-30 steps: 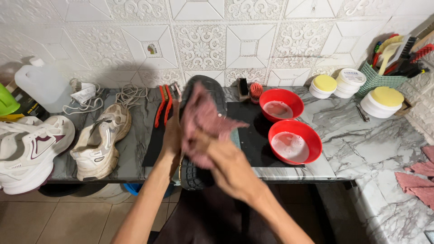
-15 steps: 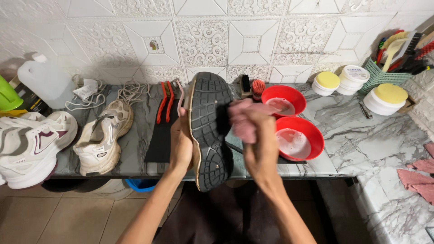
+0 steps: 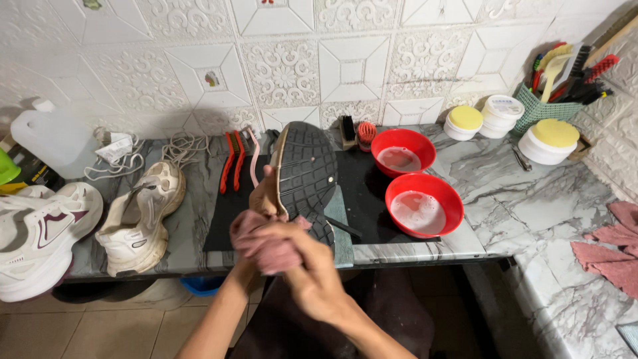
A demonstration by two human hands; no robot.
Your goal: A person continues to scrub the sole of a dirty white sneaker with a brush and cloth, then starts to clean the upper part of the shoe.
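Observation:
A dark shoe (image 3: 307, 174) is held sole-up over the black mat (image 3: 365, 199), its grey rubber tread facing me. My left hand (image 3: 264, 196) grips it from the left side, fingers wrapped around its edge. My right hand (image 3: 302, 262) is closed around a bunched pink cloth (image 3: 260, 242), pressed against the heel end of the shoe near the counter's front edge.
Two red bowls (image 3: 424, 203) of soapy water stand right of the mat. Brushes (image 3: 232, 159) lie at its left. White sneakers (image 3: 138, 216) sit on the left counter beside a plastic jug (image 3: 53, 139). Lidded tubs (image 3: 551, 141), a green basket of brushes and pink rags (image 3: 615, 252) are at the right.
The right hand with the pink cloth has moved from the upper right side of the sole down to the heel end. The shoe has tilted a little to the right.

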